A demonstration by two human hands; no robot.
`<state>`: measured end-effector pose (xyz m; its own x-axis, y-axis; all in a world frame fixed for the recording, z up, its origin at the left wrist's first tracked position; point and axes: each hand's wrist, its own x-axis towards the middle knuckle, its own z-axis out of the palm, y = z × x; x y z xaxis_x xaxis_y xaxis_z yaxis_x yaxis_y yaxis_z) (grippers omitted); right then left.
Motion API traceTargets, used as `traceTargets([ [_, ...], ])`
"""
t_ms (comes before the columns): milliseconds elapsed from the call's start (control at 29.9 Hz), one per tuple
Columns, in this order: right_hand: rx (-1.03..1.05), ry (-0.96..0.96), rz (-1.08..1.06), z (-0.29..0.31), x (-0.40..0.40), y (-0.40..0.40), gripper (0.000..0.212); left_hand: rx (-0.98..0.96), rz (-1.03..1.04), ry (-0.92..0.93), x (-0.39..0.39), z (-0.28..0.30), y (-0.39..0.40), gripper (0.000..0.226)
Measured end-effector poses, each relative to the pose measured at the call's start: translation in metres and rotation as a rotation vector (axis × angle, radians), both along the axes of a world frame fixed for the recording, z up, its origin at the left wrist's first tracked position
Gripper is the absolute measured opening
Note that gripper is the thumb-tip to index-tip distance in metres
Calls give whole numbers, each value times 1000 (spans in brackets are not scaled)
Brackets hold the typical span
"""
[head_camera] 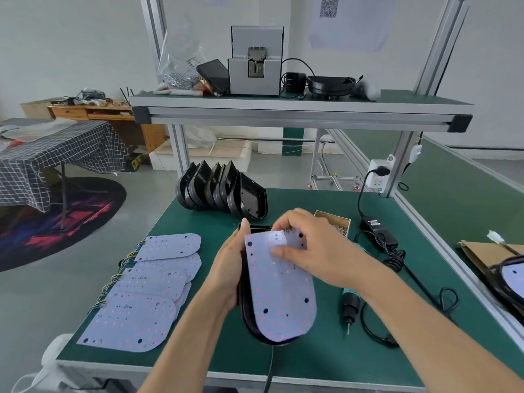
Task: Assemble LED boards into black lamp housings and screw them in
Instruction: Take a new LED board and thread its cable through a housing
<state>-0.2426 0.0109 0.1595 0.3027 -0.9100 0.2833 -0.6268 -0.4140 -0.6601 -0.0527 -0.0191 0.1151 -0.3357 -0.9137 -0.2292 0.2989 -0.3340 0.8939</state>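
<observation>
the led board [279,287] lies tilted on top of the black housing [248,316], near the middle of the green table [326,361]. the left hand [229,268] curls round the housing's left side. the right hand [306,245] pinches the board's far end. the board could slip off or sit crooked, because it is not down inside yet. then the screw holes might not line up for the screwdriver [349,304] on the right.

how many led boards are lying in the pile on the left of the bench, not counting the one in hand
4 at least, overlapping in a fanned pile: nearest board, one behind it, the next, and the farthest. Others may be hidden underneath.
</observation>
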Motion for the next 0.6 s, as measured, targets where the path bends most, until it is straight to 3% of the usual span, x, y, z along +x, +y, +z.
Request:
traceTargets([
  [100, -17, -92, -56, -8, 4, -3, 19, 9, -18, 26, -2, 2, -2, 61],
  [335, -121, 140, -53, -24, 4, 2, 22, 51, 3, 11, 5, 6, 0, 59],
  [402, -203, 196, -84, -28, 3, 7, 34, 44, 25, 4, 6, 7, 2, 61],
  [502, -270, 0, -191, -42, 12, 21, 62, 48, 22, 15, 5, 7, 3, 78],
  [603, -68, -387, -280, -54, 27, 33, 89, 13, 5, 22, 0, 8, 3, 79],
])
